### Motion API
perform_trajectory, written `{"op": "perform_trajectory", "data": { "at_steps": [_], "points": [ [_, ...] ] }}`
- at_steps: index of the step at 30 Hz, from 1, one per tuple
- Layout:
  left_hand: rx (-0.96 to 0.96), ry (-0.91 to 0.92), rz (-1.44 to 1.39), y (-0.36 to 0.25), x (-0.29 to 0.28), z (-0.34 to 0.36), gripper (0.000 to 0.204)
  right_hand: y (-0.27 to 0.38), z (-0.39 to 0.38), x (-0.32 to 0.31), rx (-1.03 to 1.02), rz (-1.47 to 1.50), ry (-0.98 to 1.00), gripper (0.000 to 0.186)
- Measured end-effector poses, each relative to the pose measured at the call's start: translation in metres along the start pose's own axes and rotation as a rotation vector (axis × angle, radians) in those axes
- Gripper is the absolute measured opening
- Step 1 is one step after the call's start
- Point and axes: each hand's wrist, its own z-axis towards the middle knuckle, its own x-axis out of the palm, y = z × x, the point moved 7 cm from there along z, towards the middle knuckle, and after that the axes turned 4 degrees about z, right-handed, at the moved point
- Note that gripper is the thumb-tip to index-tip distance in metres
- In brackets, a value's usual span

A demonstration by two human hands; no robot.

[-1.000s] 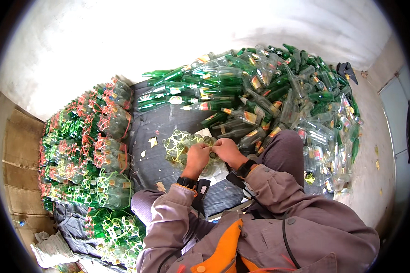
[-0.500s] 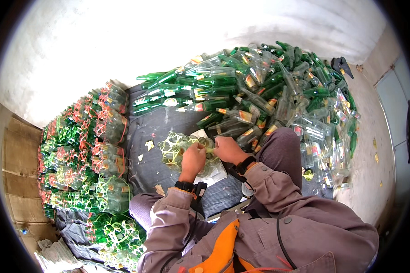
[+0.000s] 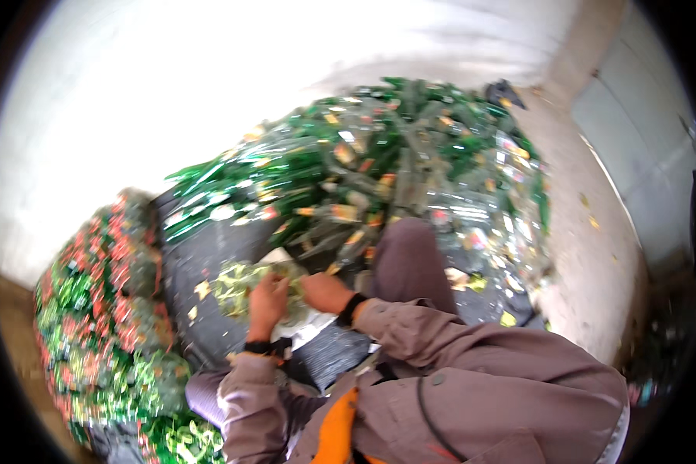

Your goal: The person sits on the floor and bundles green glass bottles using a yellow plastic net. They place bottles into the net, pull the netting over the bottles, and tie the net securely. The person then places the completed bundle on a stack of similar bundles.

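As one stack of strapped bottles (image 3: 104, 317), too blurred to count, fills the left of the frame, one bundle (image 3: 236, 290) in pale yellow strapping sits left of center, beside one white sheet (image 3: 311, 329). Two bare hands meet at its right side: the left hand (image 3: 268, 303) points up the frame, fingers curled; the right hand (image 3: 325, 292) angles inward toward it, fingers bent. Blur hides whether either grips the strapping. One uncountable heap of loose bottles (image 3: 410, 162) spreads from upper center rightward; one dark cloth (image 3: 505, 94) lies upper right.
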Motion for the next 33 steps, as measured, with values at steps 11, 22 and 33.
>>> {"op": "perform_trajectory", "data": {
  "at_steps": [11, 22, 33],
  "points": [
    [0.338, -0.058, 0.377, -0.046, 0.002, -0.04, 0.035, 0.041, -0.085, 0.044, -0.128, 0.093, 0.177, 0.011],
    [0.317, 0.042, 0.288, -0.037, 0.004, -0.03, 0.033, 0.037, -0.061, 0.017, -0.189, 0.197, -0.026, 0.012],
    [0.236, -0.064, 0.116, -0.014, -0.015, -0.049, 0.045, 0.027, -0.036, -0.033, -0.053, 0.243, -0.362, 0.027]
  ]
}}
